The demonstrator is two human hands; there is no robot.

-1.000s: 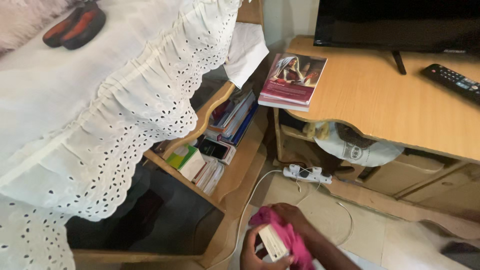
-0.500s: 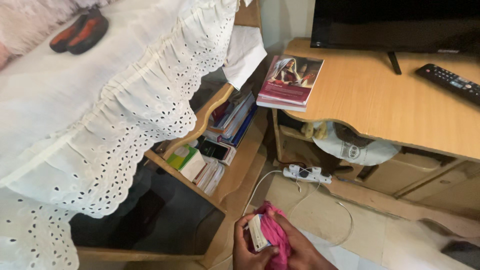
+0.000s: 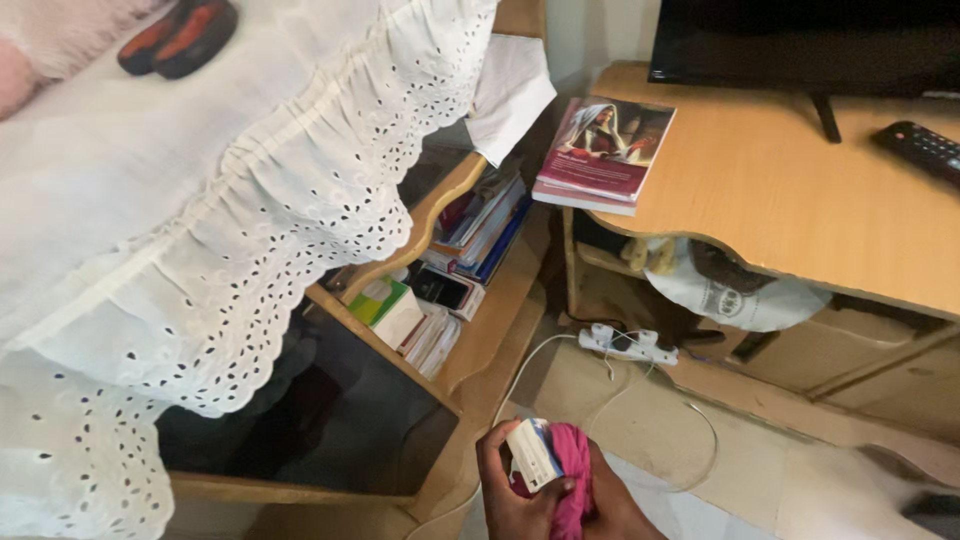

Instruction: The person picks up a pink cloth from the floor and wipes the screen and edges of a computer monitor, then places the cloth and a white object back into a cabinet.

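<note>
White eyelet-trimmed cloth (image 3: pixel 200 200) drapes the far left, covering the top of the wooden shelf unit (image 3: pixel 480 340). On the cloth, up left of the shelf, lie dark shoes with orange insoles (image 3: pixel 180 35). On the shelf itself: a green-and-white box (image 3: pixel 385 308), a dark phone-like slab (image 3: pixel 440 290) and leaning books (image 3: pixel 485 220). Below the shelf's right corner, the left hand (image 3: pixel 510 490) is clasped round a small white box (image 3: pixel 533 455), thumb across its face. Touching it, a pink cloth (image 3: pixel 572 480) is gripped in the right hand (image 3: pixel 610 505). Right of the shelf, a white power strip (image 3: pixel 630 345) lies on the floor. Further right stands a light wooden table (image 3: pixel 800 210) bearing a maroon book (image 3: pixel 605 150), television base (image 3: pixel 825 115) and remote (image 3: pixel 925 150).
</note>
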